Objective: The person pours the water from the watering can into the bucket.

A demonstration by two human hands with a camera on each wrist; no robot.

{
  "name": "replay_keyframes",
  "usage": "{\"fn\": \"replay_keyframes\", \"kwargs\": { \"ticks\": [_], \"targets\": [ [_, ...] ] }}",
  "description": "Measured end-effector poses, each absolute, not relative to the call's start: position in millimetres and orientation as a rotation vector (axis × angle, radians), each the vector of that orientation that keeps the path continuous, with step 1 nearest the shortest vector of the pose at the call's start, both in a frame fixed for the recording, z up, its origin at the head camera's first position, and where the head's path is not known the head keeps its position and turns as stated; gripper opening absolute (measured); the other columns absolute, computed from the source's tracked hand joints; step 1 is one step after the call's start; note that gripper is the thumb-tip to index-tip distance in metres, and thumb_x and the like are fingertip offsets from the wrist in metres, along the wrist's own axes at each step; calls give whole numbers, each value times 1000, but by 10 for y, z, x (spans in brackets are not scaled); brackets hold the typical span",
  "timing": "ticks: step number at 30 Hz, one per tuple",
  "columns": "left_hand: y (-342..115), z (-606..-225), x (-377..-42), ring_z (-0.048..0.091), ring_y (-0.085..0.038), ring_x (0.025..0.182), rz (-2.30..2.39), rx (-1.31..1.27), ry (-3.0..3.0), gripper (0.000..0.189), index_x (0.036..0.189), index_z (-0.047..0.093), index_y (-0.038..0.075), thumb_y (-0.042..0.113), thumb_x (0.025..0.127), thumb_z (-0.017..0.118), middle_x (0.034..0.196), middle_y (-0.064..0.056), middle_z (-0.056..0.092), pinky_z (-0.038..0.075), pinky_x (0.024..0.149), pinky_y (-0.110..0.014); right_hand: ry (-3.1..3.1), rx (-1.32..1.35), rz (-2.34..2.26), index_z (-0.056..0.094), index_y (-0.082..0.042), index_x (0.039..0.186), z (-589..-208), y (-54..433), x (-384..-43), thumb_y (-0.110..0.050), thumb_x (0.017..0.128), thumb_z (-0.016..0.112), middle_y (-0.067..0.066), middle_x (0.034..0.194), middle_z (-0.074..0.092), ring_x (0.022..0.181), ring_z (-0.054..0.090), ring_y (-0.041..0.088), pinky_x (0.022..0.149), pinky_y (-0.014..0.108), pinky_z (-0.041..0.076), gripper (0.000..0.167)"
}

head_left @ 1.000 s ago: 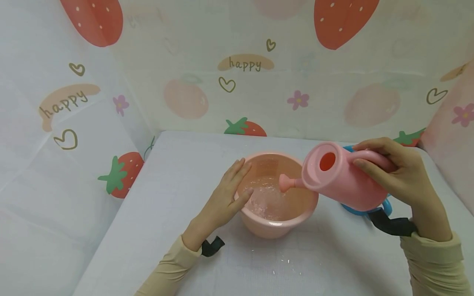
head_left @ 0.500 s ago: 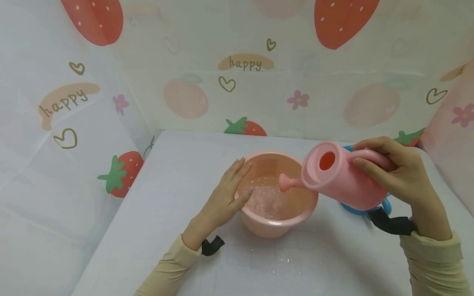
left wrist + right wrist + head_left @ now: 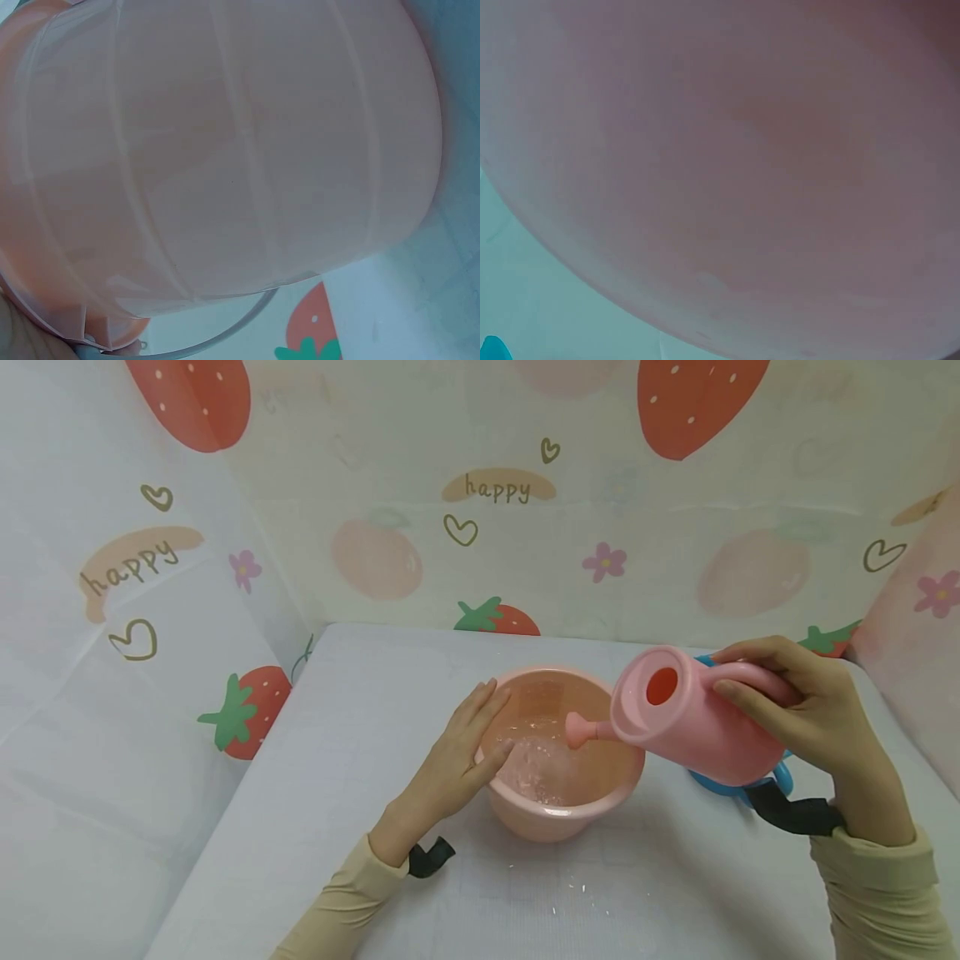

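Observation:
A pink bucket (image 3: 551, 822) stands on the table, with rippling water (image 3: 551, 768) inside. On its left rim rests my left hand (image 3: 457, 760), the fingers extended and the thumb over the inner edge. In the left wrist view the ribbed side of the bucket (image 3: 240, 150) fills most of the picture. My right hand (image 3: 798, 702) grips the handle of a pink watering can (image 3: 712, 735), which is tipped left. Its spout's rose (image 3: 577, 731) hangs over the bucket's opening. The can's underside (image 3: 727, 180) covers nearly all of the right wrist view.
Behind the watering can, a blue object (image 3: 723, 785) with a loop lies mostly hidden. Droplets (image 3: 577, 889) dot the white table (image 3: 360, 710) in front of the bucket. A printed cloth (image 3: 517, 560) with strawberries and flowers hangs along the back and sides.
The water's ripples in the bucket have shifted and look somewhat calmer than half a second ago. Both hands and the watering can stay almost where they were.

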State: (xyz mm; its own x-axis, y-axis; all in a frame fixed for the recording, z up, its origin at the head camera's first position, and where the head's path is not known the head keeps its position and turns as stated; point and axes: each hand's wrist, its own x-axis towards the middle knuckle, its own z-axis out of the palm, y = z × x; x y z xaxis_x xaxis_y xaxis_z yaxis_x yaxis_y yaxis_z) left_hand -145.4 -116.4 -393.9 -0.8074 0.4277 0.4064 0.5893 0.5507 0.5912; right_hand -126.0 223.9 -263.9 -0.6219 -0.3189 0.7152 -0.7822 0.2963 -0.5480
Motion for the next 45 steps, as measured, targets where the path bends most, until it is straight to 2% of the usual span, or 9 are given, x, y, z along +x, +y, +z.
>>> {"fn": "replay_keyframes", "kwargs": {
  "ticks": [20, 33, 40, 45],
  "targets": [
    [-1169, -3936, -1448, 12, -20, 143, -1101, -854, -2582, 61, 147, 26, 22, 52, 95, 37, 154, -5, 18, 27, 107, -53, -2083, 1009, 1313, 61, 14, 96, -2637, 2241, -1271, 4, 77, 70, -1, 90, 67, 80, 60, 6, 71, 12, 47, 24],
    [-1164, -3934, -1448, 12, -21, 143, -1093, -855, -2581, 61, 147, 26, 21, 51, 95, 37, 155, 1, 15, 26, 108, -52, -2045, 1079, 1357, 61, 15, 96, -2612, 2221, -1291, 0, 77, 71, 2, 89, 67, 79, 59, 7, 71, 11, 47, 26],
    [-1164, -3937, -1451, 12, -20, 143, -1088, -852, -2579, 61, 147, 26, 22, 52, 95, 36, 154, -6, 19, 27, 107, -52, -2044, 1094, 1356, 61, 15, 96, -2604, 2219, -1297, -1, 78, 71, 2, 90, 66, 80, 59, 7, 72, 11, 47, 27],
    [-1162, -3939, -1452, 13, -21, 143, -1090, -853, -2568, 60, 147, 27, 22, 49, 95, 39, 154, -7, 20, 27, 107, -52, -2039, 1107, 1367, 61, 15, 97, -2604, 2218, -1301, -1, 78, 71, 3, 91, 66, 82, 60, 7, 74, 12, 47, 27]
  ]
}}
